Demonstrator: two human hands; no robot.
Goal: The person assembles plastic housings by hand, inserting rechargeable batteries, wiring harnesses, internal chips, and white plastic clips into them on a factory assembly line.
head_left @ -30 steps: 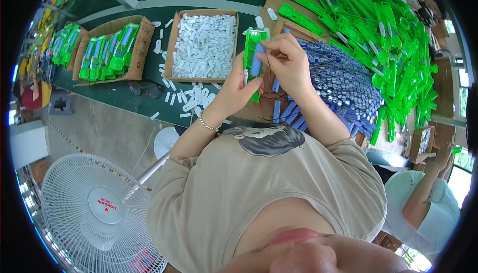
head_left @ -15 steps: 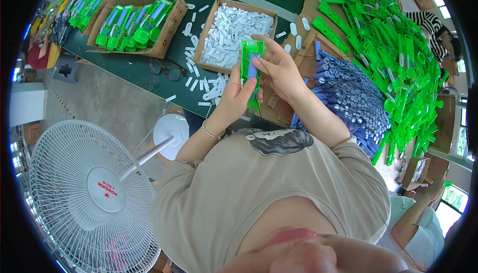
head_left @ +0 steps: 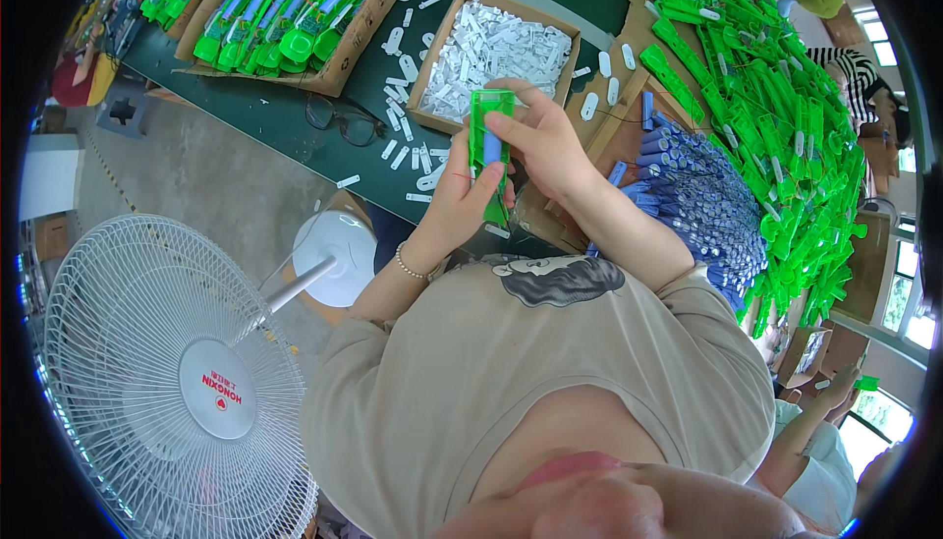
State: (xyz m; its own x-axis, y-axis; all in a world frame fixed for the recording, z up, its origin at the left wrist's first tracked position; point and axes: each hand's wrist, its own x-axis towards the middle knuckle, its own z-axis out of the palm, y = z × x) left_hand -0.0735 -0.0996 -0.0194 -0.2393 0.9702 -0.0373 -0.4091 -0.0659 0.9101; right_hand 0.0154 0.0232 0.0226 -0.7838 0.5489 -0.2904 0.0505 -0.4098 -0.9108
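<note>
Both hands hold a long green plastic housing [head_left: 494,101] in front of my chest, standing lengthwise away from me. A blue cylindrical battery [head_left: 493,149] lies in its hollow. My left hand [head_left: 460,190] wraps the housing's left side and near part, thumb on the edge. My right hand [head_left: 546,146] grips it from the right, its thumb pressing inside near the battery's far end. A thin red wire shows beside my left fingers. Just beyond the hands stands a cardboard box of small white plastic parts [head_left: 501,43].
Blue batteries [head_left: 688,195] are heaped at the right, beside a large pile of green housings [head_left: 786,116]. At the far left, a cardboard box [head_left: 339,59] holds filled green housings. Eyeglasses [head_left: 344,121] and loose white pieces lie on the green table. A fan [head_left: 216,387] stands at left; co-workers sit at right.
My right thumb has shifted along the housing toward the battery's far end. The view has moved slightly, so the boxes and piles sit a little farther right. The housing stays in both hands.
</note>
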